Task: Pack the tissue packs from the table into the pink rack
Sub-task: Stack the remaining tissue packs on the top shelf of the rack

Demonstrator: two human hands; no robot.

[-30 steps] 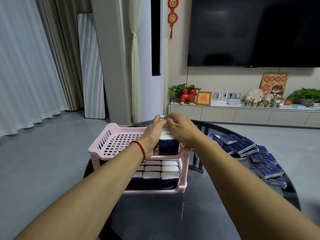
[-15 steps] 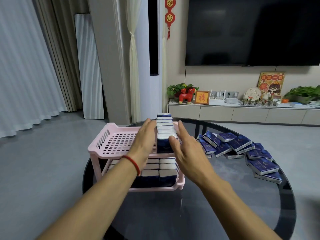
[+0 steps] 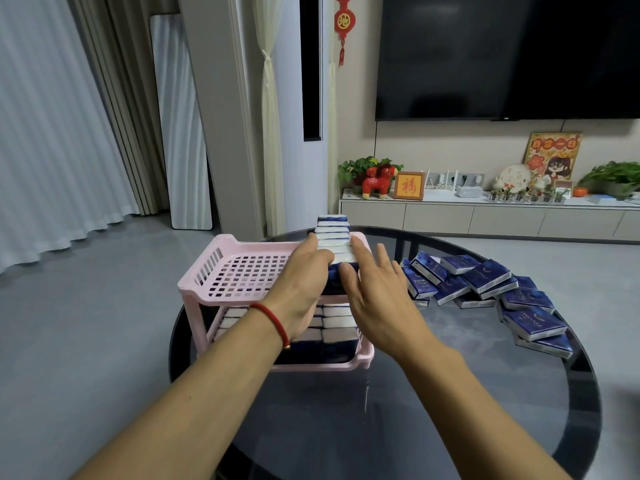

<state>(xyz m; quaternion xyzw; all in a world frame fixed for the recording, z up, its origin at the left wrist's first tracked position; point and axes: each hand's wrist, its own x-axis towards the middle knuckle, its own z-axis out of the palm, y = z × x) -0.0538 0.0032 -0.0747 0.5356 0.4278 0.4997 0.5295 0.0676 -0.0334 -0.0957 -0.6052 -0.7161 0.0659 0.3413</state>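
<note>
Item: pink rack (image 3: pixel 239 271), 2 tiers, perforated plastic, standing on the left part of a round dark glass table (image 3: pixel 415 410). Upper tier: 1 row of tissue packs (image 3: pixel 333 233), set upright on edge, running front to back along the tier's right side; white pack edges face up, dark blue fronts face the camera; the rest of the tier floor shows bare pink grid. Lower tier: packed tissue packs (image 3: pixel 337 323) in several rows, white tops up, blue faces forward, partly hidden behind the left forearm. Left hand (image 3: pixel 304 282): fingers straight, laid flat against the left side of the upper row, thumb across its top near the front pack; it presses and does not curl round anything. A red cord bracelet (image 3: pixel 273 322) circles the left wrist. Right hand (image 3: pixel 374 292): fingers spread and relaxed, thumb touching the front of the nearest upper pack, the other fingers reaching along the right side of the row; whether they touch it cannot be told; nothing is grasped. Loose stock: a heap of blue tissue packs (image 3: pixel 485 282) lying flat and overlapping on the right part of the table, well apart from the rack. Surroundings: wall-mounted television (image 3: pixel 502 53), low white cabinet (image 3: pixel 485 216) carrying a red horse figurine (image 3: pixel 379 180), a framed red character (image 3: pixel 409 186), potted plants (image 3: pixel 613 174); grey floor, pale curtains (image 3: pixel 52 116) at left.
</note>
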